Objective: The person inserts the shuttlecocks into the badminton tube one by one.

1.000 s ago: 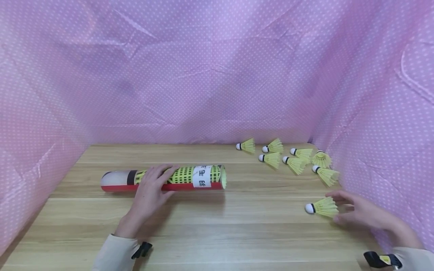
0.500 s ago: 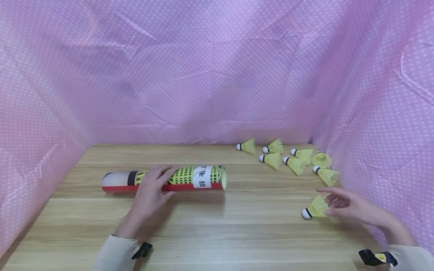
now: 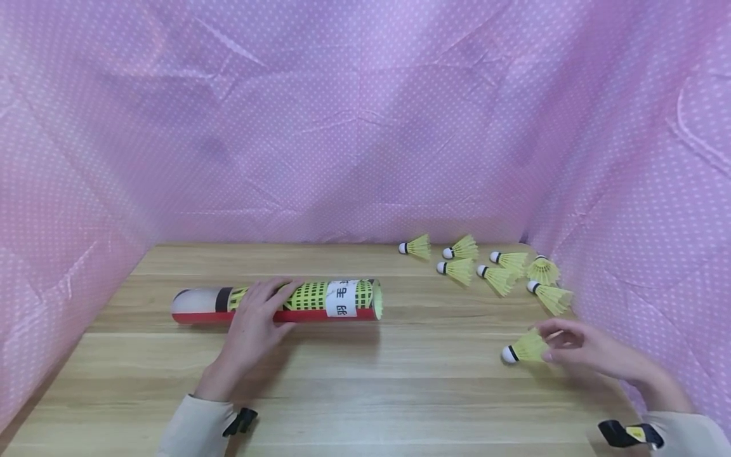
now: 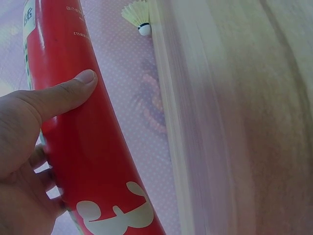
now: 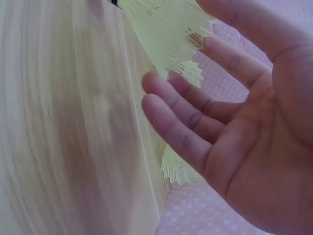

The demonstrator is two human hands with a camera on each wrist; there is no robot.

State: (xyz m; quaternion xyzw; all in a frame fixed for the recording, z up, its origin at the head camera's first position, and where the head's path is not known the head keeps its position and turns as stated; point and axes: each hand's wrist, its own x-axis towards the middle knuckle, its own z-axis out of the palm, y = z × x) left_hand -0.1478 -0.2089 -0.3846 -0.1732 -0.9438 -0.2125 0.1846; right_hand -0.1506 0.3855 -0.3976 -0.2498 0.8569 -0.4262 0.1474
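Note:
In the head view a shuttlecock tube (image 3: 308,304) lies sideways, red below with a yellow-green net pattern and a white label. My left hand (image 3: 254,327) grips it round the middle; in the left wrist view the thumb (image 4: 68,95) lies across its red side. The tube's open end faces right. At the right, my right hand (image 3: 588,352) pinches the skirt of a yellow shuttlecock (image 3: 528,348) between thumb and forefinger, its white cork pointing left. In the right wrist view the pale skirt (image 5: 166,29) shows between the fingers, while the other fingers curl loosely below.
Several more yellow shuttlecocks lie at the table's back right, among them one near the right edge (image 3: 549,297) and one farthest left (image 3: 415,246). The wooden table (image 3: 365,393) is bounded by a pink dotted cloth (image 3: 342,158) behind and at both sides.
My right hand has moved a little left, and the shuttlecock has shifted left with it, tilting on the way. The left hand and the tube have stayed in place.

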